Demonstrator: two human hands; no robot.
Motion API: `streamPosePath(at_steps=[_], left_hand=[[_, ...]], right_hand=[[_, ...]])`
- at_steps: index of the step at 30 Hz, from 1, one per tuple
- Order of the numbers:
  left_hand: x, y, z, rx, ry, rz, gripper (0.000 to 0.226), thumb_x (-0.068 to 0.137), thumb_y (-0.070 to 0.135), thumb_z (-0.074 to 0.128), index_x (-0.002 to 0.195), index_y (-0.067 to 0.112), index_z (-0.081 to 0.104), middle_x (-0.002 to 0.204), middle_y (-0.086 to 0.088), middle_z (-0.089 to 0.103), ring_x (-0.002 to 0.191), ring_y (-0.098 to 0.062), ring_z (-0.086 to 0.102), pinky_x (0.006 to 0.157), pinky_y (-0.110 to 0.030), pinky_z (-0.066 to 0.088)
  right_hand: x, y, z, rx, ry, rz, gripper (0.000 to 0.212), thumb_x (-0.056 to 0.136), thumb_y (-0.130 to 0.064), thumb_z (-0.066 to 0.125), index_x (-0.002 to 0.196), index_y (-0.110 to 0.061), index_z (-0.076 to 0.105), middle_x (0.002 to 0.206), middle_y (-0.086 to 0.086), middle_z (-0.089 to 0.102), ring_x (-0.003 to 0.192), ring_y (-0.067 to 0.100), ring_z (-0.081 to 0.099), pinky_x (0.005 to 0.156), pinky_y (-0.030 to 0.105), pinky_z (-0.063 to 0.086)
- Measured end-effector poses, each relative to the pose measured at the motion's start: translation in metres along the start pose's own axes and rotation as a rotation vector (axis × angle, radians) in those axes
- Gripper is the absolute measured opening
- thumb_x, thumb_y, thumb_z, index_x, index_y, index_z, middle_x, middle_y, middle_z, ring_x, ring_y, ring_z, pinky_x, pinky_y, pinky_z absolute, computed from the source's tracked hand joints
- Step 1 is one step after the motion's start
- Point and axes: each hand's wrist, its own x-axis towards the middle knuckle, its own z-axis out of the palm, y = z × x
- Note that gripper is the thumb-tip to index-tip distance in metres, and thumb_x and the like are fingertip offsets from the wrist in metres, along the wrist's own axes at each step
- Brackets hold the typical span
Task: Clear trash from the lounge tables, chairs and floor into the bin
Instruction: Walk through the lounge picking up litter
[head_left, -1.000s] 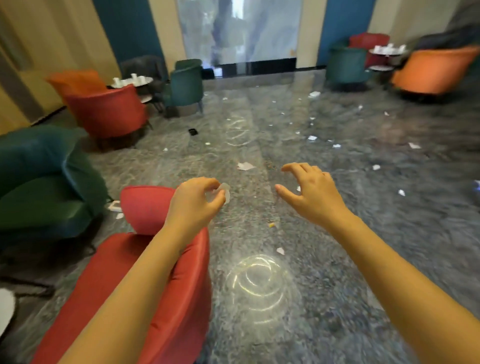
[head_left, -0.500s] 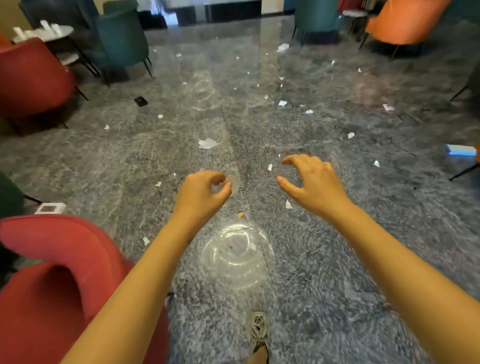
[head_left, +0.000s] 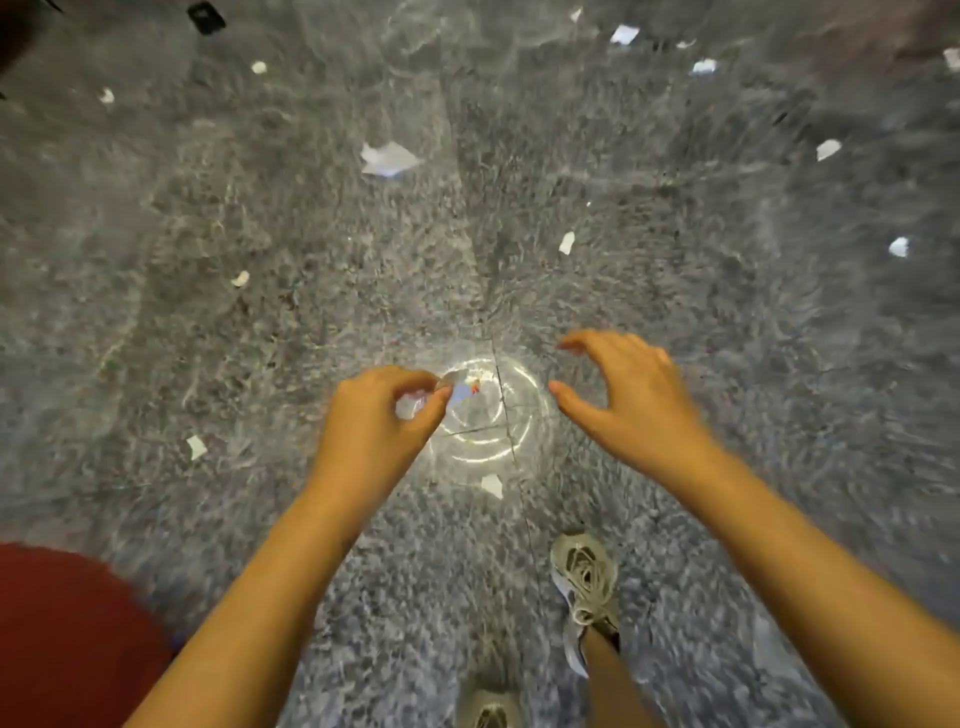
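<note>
— While we face the round white floor glare (head_left: 485, 415), what's held?
— Our left hand (head_left: 374, 421) pinches a small crumpled pale scrap (head_left: 456, 387) over its left edge; our right hand (head_left: 628, 395) spreads empty beside it.

Bright ring glare on floor (head_left: 156, 338), motion-blurred, smeared edges

Open floor (head_left: 675, 270) lies ahead; what seems a red chair (head_left: 62, 639) crowds the left.

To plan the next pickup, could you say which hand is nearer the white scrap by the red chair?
Left. The left hand is right of the white scrap; the right hand is farther right.
</note>
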Motion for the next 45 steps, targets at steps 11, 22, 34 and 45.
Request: streamPosePath(at_steps=[11, 22, 34, 45], left_hand=[[0.005, -0.266, 0.305, -0.091, 0.013, -0.19, 0.04, 0.074, 0.052, 0.057, 0.079, 0.016, 0.074, 0.07, 0.022, 0.06, 0.063, 0.007, 0.056, 0.067, 0.0, 0.038], [-0.012, -0.347, 0.372, -0.143, 0.012, -0.231, 0.043, 0.072, 0.059, 0.052, 0.066, 0.02, 0.068, 0.059, 0.027, 0.054, 0.066, 0.013, 0.057, 0.061, -0.003, 0.04], [-0.02, -0.373, 0.387, -0.133, 0.034, -0.347, 0.018, 0.082, 0.023, 0.068, 0.073, 0.008, 0.072, 0.057, 0.02, 0.055, 0.06, 0.013, 0.056, 0.063, -0.008, 0.045], [-0.009, -0.368, 0.383, -0.122, 0.019, -0.376, 0.019, 0.084, 0.027, 0.066, 0.078, 0.01, 0.072, 0.068, 0.015, 0.063, 0.065, 0.002, 0.057, 0.061, -0.005, 0.042]], right_hand=[[0.075, 0.188, 0.373, 0.029, -0.272, -0.127, 0.048, 0.087, -0.042, 0.056, 0.129, -0.02, 0.048, 0.125, 0.0, 0.055, 0.116, 0.022, 0.047, 0.094, 0.031, 0.026], [0.057, 0.215, 0.519, -0.102, -0.5, -0.206, 0.049, 0.082, -0.041, 0.061, 0.124, -0.024, 0.044, 0.12, -0.001, 0.047, 0.112, 0.022, 0.041, 0.093, 0.034, 0.031], [0.056, 0.209, 0.535, 0.015, -0.462, -0.049, 0.052, 0.081, -0.012, 0.068, 0.126, -0.02, 0.043, 0.124, 0.0, 0.044, 0.108, 0.024, 0.047, 0.083, 0.029, 0.04], [0.085, 0.207, 0.507, 0.277, -0.402, -0.055, 0.007, 0.086, -0.014, 0.063, 0.089, -0.008, 0.066, 0.09, 0.001, 0.056, 0.081, 0.014, 0.053, 0.069, 0.015, 0.035]])
